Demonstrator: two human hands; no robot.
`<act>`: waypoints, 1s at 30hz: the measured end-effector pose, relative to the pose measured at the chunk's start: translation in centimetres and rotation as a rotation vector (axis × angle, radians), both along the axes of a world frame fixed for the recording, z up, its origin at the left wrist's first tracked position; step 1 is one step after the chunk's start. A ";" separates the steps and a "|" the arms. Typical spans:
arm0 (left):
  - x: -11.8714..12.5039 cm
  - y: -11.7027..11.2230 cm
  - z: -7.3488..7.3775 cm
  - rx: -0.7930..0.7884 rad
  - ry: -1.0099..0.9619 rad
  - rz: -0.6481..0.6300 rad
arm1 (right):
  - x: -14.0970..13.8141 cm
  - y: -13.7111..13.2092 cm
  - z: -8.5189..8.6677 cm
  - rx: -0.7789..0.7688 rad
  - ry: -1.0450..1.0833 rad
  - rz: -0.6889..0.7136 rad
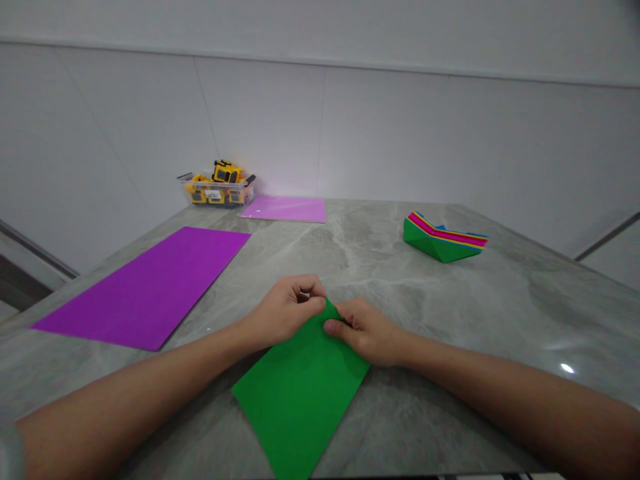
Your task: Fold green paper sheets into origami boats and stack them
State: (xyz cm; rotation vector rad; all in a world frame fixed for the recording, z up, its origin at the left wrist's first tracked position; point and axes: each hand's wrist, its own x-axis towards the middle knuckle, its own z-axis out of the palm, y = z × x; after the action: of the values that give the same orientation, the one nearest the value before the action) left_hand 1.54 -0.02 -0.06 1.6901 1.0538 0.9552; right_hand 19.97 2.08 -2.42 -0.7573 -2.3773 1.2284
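Note:
A green sheet of paper (305,387) lies at an angle near the front of the table, its far corner raised between my hands. My left hand (287,310) pinches that corner between thumb and fingers from the left. From the right, my right hand (367,333) grips the paper's edge just below the corner, thumb on top and the other fingers curled, partly hidden behind the sheet. The paper's nearest corner reaches the bottom of the view.
A purple sheet (150,290) lies to the left on the marbled grey table (380,267). At the back stand a clear bin (220,193) of yellow toy vehicles and a lilac paper pack (287,209). A folded green paper boat (443,243) with striped edges sits right.

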 end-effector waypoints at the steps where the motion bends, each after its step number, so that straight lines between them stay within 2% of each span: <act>1: 0.1 0.1 -0.1 0.017 0.001 -0.002 | 0.0 0.0 0.0 0.015 -0.017 -0.002; 14: 0.2 0.3 -0.4 0.061 0.052 -0.001 | 0.0 -0.2 0.2 0.091 -0.046 -0.006; 17: 0.1 0.4 -0.4 0.015 0.023 0.007 | 0.1 -0.1 0.1 0.001 -0.008 -0.001; 21: -0.6 0.5 0.0 -0.111 0.012 -0.057 | 0.3 0.1 -0.1 -0.274 0.111 -0.031; 24: -1.5 0.3 0.6 -0.137 0.055 -0.101 | 0.3 0.1 -0.2 -0.448 0.194 -0.068; 30: -2.1 0.2 1.2 -0.107 0.138 -0.055 | 0.3 0.1 -0.1 -0.437 0.234 -0.084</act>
State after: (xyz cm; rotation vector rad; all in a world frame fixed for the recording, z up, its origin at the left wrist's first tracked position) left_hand -0.52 0.16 1.10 1.7059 1.1232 0.7426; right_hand 20.27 2.15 -2.55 -0.7773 -1.8936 1.7224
